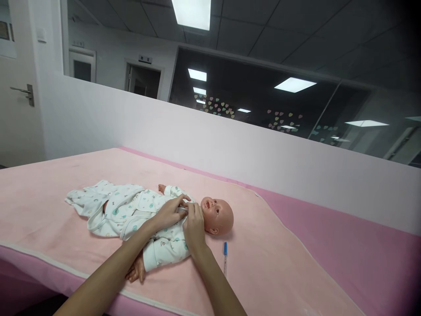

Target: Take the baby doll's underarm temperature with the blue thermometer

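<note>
A baby doll (221, 216) lies on its back, head to the right, in a white patterned baby outfit (131, 204). My left hand (171, 212) rests over the doll's upper chest, fingers bent and pinching at the outfit's neckline. Right beside the doll's chin, my right hand (194, 221) has its fingers pressed together on the collar. The two hands nearly touch, and my fingers cover most of the cloth between them. One doll hand (136, 270) sticks out of its sleeve near my left forearm. Bare doll skin shows through a gap in the lower part of the outfit.
To the right of my right wrist lies a slim clear stick with a blue cap (225, 249). A peach-pink sheet (279, 267) covers the padded pink table (345, 224). Behind stands a low white wall (210, 140) with windows above; a door (21, 96) is at left.
</note>
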Demonstrator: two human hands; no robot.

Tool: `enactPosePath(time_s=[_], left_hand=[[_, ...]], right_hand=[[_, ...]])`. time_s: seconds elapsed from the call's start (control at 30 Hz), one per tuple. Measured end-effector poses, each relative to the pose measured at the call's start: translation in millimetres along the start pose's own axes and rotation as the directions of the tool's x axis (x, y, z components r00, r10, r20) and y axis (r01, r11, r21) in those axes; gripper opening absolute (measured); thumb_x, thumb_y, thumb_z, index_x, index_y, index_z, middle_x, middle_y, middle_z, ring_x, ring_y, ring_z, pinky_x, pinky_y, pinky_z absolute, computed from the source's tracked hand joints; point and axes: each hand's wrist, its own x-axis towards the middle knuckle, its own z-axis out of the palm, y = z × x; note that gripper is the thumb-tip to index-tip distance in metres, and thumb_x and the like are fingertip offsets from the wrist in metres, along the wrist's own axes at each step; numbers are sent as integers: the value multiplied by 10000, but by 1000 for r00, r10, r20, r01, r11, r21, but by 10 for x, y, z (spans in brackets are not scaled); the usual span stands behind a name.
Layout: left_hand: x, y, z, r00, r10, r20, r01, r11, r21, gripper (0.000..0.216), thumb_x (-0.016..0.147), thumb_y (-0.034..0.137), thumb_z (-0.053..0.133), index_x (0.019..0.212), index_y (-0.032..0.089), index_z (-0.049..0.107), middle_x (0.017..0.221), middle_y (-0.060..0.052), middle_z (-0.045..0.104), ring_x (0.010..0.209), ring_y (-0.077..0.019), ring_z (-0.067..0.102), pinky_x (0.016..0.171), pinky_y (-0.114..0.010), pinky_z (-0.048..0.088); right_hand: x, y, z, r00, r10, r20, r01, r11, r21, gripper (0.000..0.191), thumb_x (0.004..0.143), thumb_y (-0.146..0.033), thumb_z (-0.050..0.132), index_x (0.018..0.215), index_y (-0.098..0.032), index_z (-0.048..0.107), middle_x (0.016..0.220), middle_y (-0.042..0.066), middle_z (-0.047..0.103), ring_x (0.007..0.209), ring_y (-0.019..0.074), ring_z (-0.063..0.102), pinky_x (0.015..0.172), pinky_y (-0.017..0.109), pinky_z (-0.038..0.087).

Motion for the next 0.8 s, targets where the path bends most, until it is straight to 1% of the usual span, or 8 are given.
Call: enactPosePath(time_s=[0.1,0.2,0.3,0.37,0.47,0.57,0.67,0.8], left_hand=[[5,-21,14,1000,10,-8,-10,1000,6,417,708,126,473,1114,219,475,837,-7,604,792,-171,562,717,-277,434],[11,-51,39,999,24,-32,-23,1000,16,437,695,112,473,1119,221,479,877,-17,603,827,-175,564,744,-288,438],[12,-71,57,998,30,-58,-29,999,20,458,680,93,471,1119,223,487,920,-26,605,866,-181,566,770,-297,441],[6,-67,54,998,28,-47,-28,1000,3,469,674,82,468,1122,223,488,923,-27,613,869,-182,570,773,-297,443],[-8,-33,32,1000,26,-13,-26,999,-36,453,700,96,464,1134,223,478,896,-20,624,850,-175,574,766,-290,444],[-18,7,8,1000,17,-6,-17,998,-63,409,734,140,473,1133,230,480,880,-11,625,832,-168,574,757,-284,447],[-16,9,-2,1000,-4,-23,2,997,-75,368,749,169,479,1111,228,497,874,-9,630,821,-168,572,761,-286,445],[0,-60,11,999,-33,-38,29,995,-91,324,777,190,455,1095,220,511,864,-9,642,791,-164,575,740,-280,445]], right_hand=[[6,-11,-13,996,91,2,-90,986,137,316,698,10,316,855,-177,517,835,55,521,784,183,483,708,318,428],[5,-13,-18,992,128,0,-125,968,219,317,697,2,317,850,-190,519,838,47,515,787,175,494,704,301,429],[8,-10,-20,990,140,-13,-132,956,261,357,704,0,309,905,-196,530,858,47,527,791,168,510,696,282,431],[16,-4,-27,989,147,-21,-135,948,288,378,700,2,304,937,-190,527,864,47,537,783,159,519,689,270,433],[33,8,-46,978,205,-42,-179,925,334,349,708,-7,295,907,-177,526,814,42,553,760,159,521,684,273,431],[36,6,-57,964,256,-69,-216,910,355,298,757,-37,287,881,-176,521,813,47,561,784,166,519,704,290,430],[22,-22,-55,973,204,-105,-163,938,307,270,784,-65,301,889,-181,521,859,56,553,839,179,501,756,320,413],[6,-67,-49,985,94,-143,-63,976,206,245,791,-78,322,860,-185,531,838,52,533,831,186,471,775,341,391]])
